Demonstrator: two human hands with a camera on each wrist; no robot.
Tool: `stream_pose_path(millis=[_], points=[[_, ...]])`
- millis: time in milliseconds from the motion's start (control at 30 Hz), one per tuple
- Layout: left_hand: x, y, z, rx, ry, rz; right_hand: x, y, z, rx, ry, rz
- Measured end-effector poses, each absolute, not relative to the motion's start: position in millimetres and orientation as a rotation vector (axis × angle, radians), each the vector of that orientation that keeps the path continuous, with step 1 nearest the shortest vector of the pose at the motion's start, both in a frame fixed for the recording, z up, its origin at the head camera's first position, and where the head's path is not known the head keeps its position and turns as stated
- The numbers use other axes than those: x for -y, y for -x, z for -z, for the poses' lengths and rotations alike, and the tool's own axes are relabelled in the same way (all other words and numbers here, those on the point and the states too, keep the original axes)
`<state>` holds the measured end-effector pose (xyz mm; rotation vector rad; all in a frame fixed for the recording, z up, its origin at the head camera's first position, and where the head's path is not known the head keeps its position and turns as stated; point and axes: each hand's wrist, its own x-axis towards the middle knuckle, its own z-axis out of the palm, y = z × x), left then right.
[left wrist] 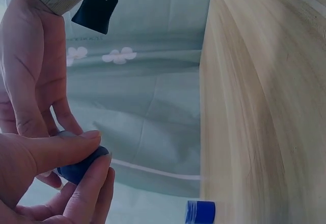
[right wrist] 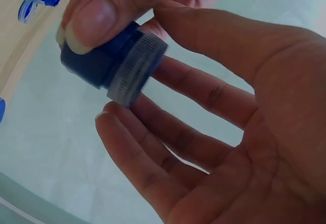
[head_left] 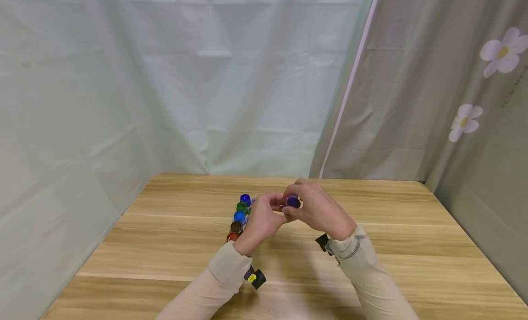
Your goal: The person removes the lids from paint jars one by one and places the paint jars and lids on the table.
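Note:
My left hand (head_left: 264, 219) pinches a small dark blue pot (right wrist: 97, 61) between thumb and fingers, above the table. The pot has a ridged translucent cap (right wrist: 137, 68), which tilts towards my right palm in the right wrist view. My right hand (head_left: 317, 210) surrounds the pot from the other side. Its fingers (right wrist: 147, 163) are spread and fairly straight, with tips right at the cap. In the left wrist view the left thumb (left wrist: 66, 152) covers part of the pot (left wrist: 84, 168).
Left of the hands, a row of small coloured pots stands on the wooden table (head_left: 165, 246): blue (head_left: 245, 200), green (head_left: 242, 207), lighter blue (head_left: 239, 217), brown (head_left: 236, 227) and red (head_left: 233, 237). The left forearm partly hides the row. Curtains (head_left: 255, 81) hang behind the table.

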<state>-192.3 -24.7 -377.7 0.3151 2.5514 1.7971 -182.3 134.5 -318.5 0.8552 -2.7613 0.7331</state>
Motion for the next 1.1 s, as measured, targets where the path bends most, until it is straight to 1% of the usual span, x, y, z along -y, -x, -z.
stream_pose_path(millis=[167,633,1100], points=[[23.7,192.1,378.1,-2.544,-0.323,-1.806,-135.0,183.7,321.0,2.756,-0.825,-0.724],[23.2,191.3,377.1,-2.504,-0.378,-1.824,-137.2,181.4,319.8,2.735,-0.938,-0.726],[23.7,191.7,378.1,-2.517,-0.379,-1.809,-136.6,182.4,320.0,2.730,-0.930,-0.724]])
